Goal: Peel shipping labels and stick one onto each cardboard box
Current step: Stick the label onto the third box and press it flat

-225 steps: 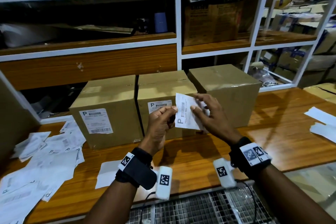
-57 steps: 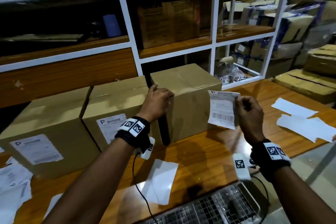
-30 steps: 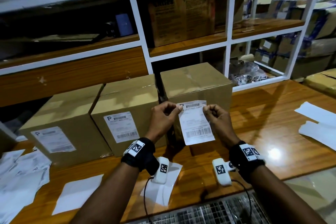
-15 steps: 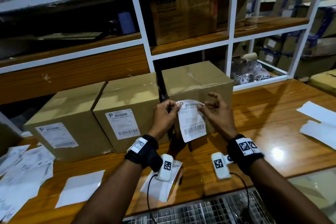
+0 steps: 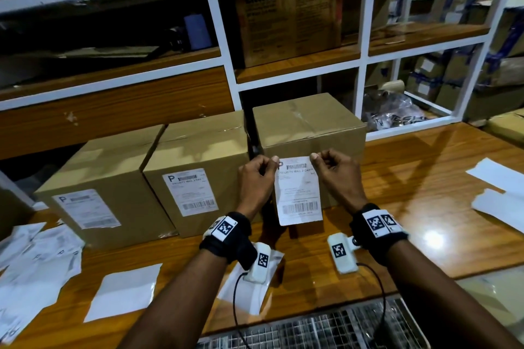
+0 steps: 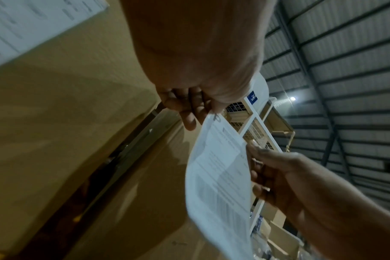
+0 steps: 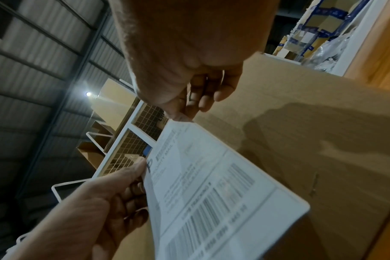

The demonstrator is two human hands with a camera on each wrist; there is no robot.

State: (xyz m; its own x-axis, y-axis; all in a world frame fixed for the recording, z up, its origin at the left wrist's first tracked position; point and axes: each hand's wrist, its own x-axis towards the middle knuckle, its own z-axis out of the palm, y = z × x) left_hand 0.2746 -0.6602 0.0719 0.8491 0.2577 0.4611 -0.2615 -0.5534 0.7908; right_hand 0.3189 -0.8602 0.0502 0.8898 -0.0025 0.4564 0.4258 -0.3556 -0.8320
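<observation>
Pinching the top corners of the shipping label (image 5: 298, 190), I hold it up in front of the right box (image 5: 309, 127). My left hand (image 5: 256, 181) nips the top left corner between thumb and finger, with the other fingers curled in. My right hand (image 5: 338, 176) nips the top right corner the same way. The paper hangs down with its printed side facing me, and its bottom edge curls away from the box.

On the left stand two more boxes, the left box (image 5: 93, 178) and the middle box (image 5: 195, 159), each with a label stuck on its front. White backing sheets (image 5: 122, 292) lie on the wooden table (image 5: 425, 207) below my arms. I cannot tell if the label touches the box yet. My hands hide part of the box front.
</observation>
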